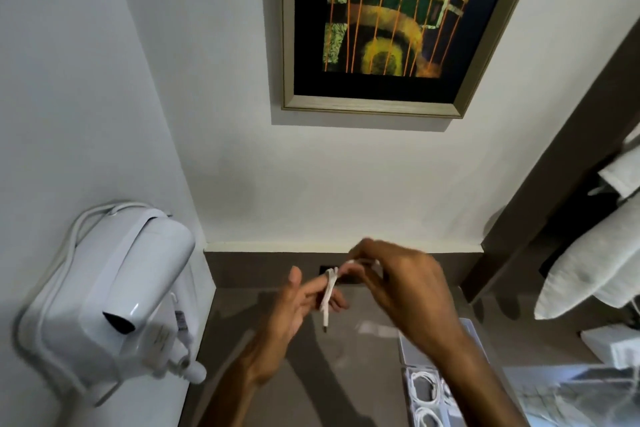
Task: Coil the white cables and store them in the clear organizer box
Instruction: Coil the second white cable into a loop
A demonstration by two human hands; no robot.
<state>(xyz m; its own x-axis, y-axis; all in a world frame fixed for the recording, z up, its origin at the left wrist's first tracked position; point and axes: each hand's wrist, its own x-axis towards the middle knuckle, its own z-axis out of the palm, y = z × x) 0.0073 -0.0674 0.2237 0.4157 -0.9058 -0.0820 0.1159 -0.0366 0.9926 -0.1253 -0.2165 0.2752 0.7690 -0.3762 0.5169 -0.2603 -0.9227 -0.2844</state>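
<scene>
A wall-mounted hair dryer [114,291] hangs at the far left, well apart from the work. Right of it, over the brown counter [346,357], the left hand [301,315] is raised with its fingers spread, and the white cable [329,291] is wound in tight loops around them, one plug end dangling free below. The right hand [398,281] sits just beside it, its fingertips pinched together on the cable's other end near the top of the bundle, though blur hides the exact contact. At the near right, partly under the right forearm, the clear organizer box [429,392] lies open with coiled white cables already in two compartments.

The cable looks light, thin and limp, with some spring, so the loops will likely loosen once slid off the fingers. I would pinch the bundle across its middle, trapping all loops together, and keep the loose plug tucked before carrying it to a free compartment.
</scene>
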